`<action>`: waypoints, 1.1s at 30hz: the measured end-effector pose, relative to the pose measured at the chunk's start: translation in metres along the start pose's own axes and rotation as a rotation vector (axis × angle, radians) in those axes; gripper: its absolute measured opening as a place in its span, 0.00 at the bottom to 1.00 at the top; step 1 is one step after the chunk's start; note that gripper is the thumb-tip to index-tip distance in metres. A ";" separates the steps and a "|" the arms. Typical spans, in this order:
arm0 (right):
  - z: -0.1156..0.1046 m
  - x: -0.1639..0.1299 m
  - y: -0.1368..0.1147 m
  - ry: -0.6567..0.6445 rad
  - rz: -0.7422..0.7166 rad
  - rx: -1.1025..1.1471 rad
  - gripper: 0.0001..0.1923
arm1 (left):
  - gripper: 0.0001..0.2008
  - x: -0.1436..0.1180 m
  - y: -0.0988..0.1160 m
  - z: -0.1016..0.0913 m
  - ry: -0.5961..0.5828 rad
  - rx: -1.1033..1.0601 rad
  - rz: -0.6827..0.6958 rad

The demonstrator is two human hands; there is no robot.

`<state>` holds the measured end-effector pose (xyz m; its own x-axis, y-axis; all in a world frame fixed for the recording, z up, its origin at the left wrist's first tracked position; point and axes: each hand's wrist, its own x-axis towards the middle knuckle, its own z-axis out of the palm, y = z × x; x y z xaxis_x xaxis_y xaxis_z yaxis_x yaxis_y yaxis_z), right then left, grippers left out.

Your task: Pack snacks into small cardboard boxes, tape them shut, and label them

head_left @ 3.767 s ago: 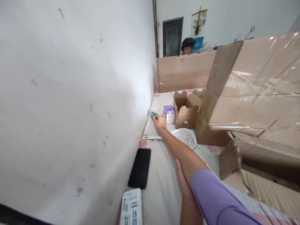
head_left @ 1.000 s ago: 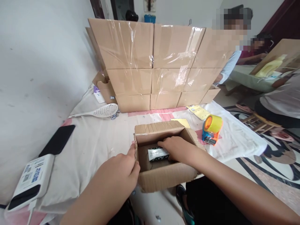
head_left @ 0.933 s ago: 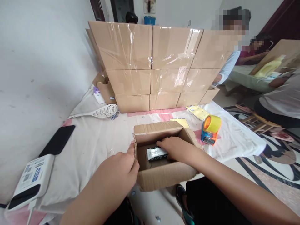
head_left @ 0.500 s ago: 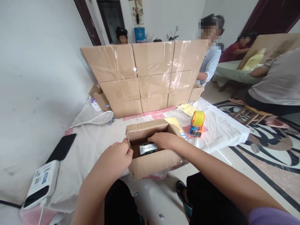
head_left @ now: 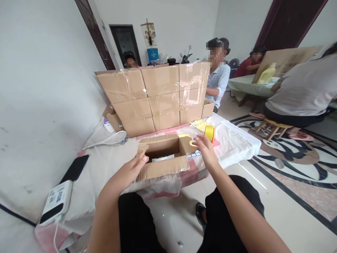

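open cardboard box [head_left: 163,170] sits on the cloth-covered table [head_left: 234,140], close to the near edge, mouth up; a pale packet [head_left: 163,158] lies on its floor, mostly hidden behind the near wall. left hand [head_left: 130,172]: fingertips and thumb against the left end flap [head_left: 143,150]; whether they pinch it or merely rest there, cannot tell. right hand [head_left: 207,154]: fingers loosely parted, at the outer edge of the right end flap [head_left: 186,144], which is folded outward; contact not certain. handling estimate, box: light, walls fairly stiff, flaps springy along the creases and likely to bend if used for lifting; torn, ragged edges suggest the board is worn and may tear further under a hard pull. surface matt, so probably not slippery. best hold: a palm flat on each end wall below the crease, or thumb inside and fingers outside on the wall itself. packet judged light and smooth, contents unknown, liable to slide if the box tilts; pinch it across its narrow sides. roll of yellow tape [head_left: 209,132] stands just beyond the right fingers and could be knocked.
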<state>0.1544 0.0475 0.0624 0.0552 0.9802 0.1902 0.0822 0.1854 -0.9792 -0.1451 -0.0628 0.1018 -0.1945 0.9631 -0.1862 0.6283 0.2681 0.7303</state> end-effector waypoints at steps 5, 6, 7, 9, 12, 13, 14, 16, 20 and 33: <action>0.008 -0.010 0.008 -0.255 -0.136 0.044 0.25 | 0.34 0.012 -0.024 0.012 0.224 -0.192 0.094; 0.009 -0.012 0.007 -0.302 -0.200 -0.007 0.24 | 0.39 0.016 -0.026 0.014 0.248 -0.217 0.101; 0.009 -0.015 0.006 -0.350 -0.258 -0.067 0.23 | 0.43 0.020 -0.027 0.015 0.260 -0.238 0.108; 0.008 -0.019 0.004 -0.419 -0.347 -0.184 0.20 | 0.42 0.030 -0.029 0.019 0.262 -0.305 0.131; 0.009 -0.019 0.008 -0.410 -0.394 -0.234 0.18 | 0.34 0.045 -0.031 0.026 0.263 -0.509 0.116; 0.010 -0.017 0.010 -0.386 -0.395 -0.223 0.17 | 0.33 0.049 -0.032 0.028 0.261 -0.592 0.090; 0.012 -0.015 0.013 -0.352 -0.394 -0.212 0.17 | 0.35 0.053 -0.033 0.029 0.254 -0.670 0.062; 0.017 -0.008 0.020 -0.269 -0.366 -0.205 0.24 | 0.41 0.058 -0.036 0.030 0.238 -0.794 0.029; 0.028 0.005 0.031 -0.295 -0.169 -0.138 0.31 | 0.49 0.063 -0.041 0.029 0.232 -0.865 0.133; 0.046 0.017 0.018 -0.262 -0.112 -0.055 0.35 | 0.23 0.083 -0.040 0.033 0.328 -0.816 0.292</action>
<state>0.1110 0.0706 0.0447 -0.2161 0.9396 0.2654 0.1273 0.2966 -0.9465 -0.1614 0.0075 0.0353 -0.3936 0.9010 0.1824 -0.0153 -0.2048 0.9787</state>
